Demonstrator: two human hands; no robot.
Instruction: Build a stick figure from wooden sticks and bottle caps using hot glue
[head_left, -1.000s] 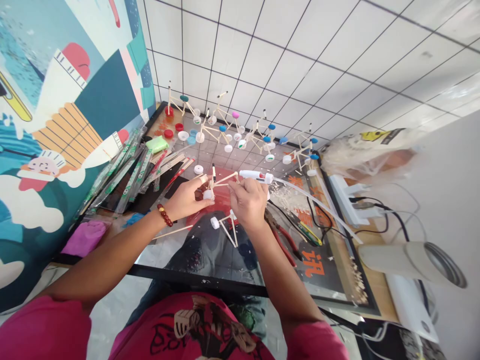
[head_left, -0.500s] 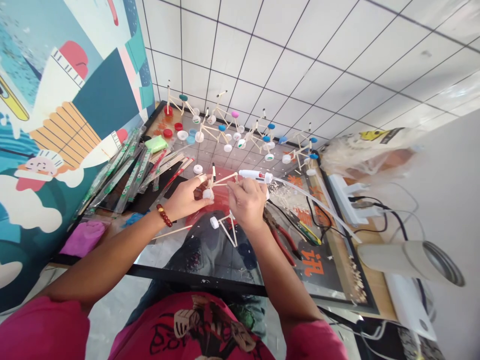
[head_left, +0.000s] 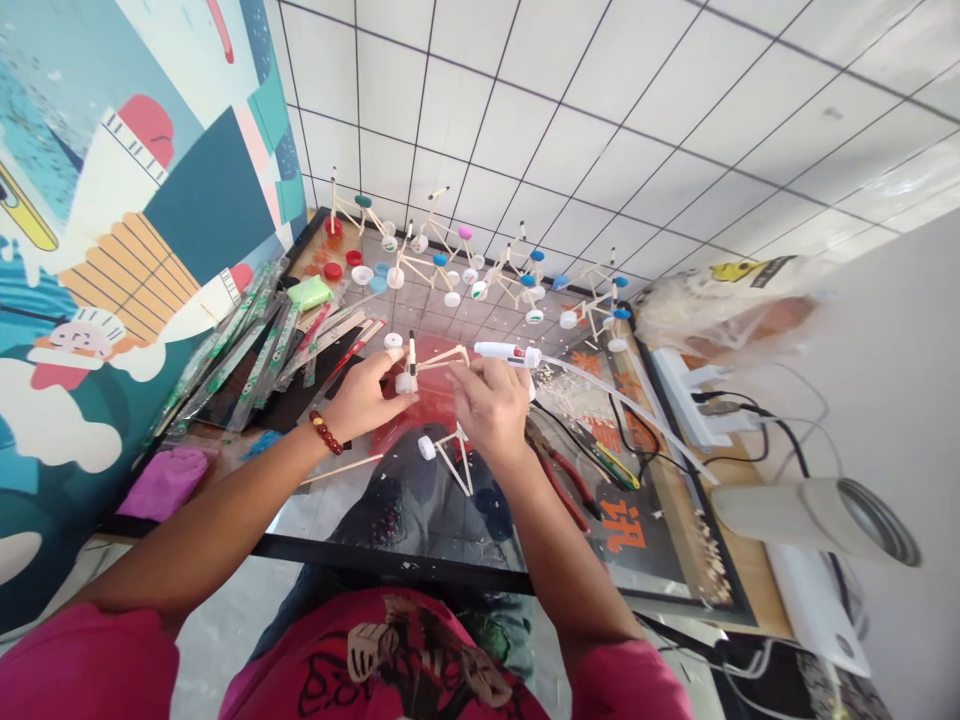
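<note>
My left hand (head_left: 367, 398) pinches a white bottle cap (head_left: 406, 383) between thumb and fingers. The cap belongs to a small frame of pale wooden sticks (head_left: 441, 358), with a black-tipped stick standing up from it. At the frame's right end, my right hand (head_left: 491, 405) is closed, its fingertips at the lower stick; its palm side is hidden. Just beyond that hand is a white hot glue gun (head_left: 510, 355), nozzle pointing left, with a long clear glue stick (head_left: 622, 392) in its rear. Below my hands lies another stick frame (head_left: 455, 465) with a white cap (head_left: 427, 447).
Several stick-and-cap models (head_left: 480, 275) line the table's back edge. Wrapped chopsticks (head_left: 259, 340) and pink clay (head_left: 165, 482) occupy the left. Red-handled pliers (head_left: 562, 475), a yellow-green cutter (head_left: 619, 465) and black cables lie right; a grey cylinder (head_left: 810, 515) sits at the right edge.
My left hand has shifted slightly left, and the frame's cap and black-tipped stick have turned a little with it. My right hand stays closed in nearly the same place.
</note>
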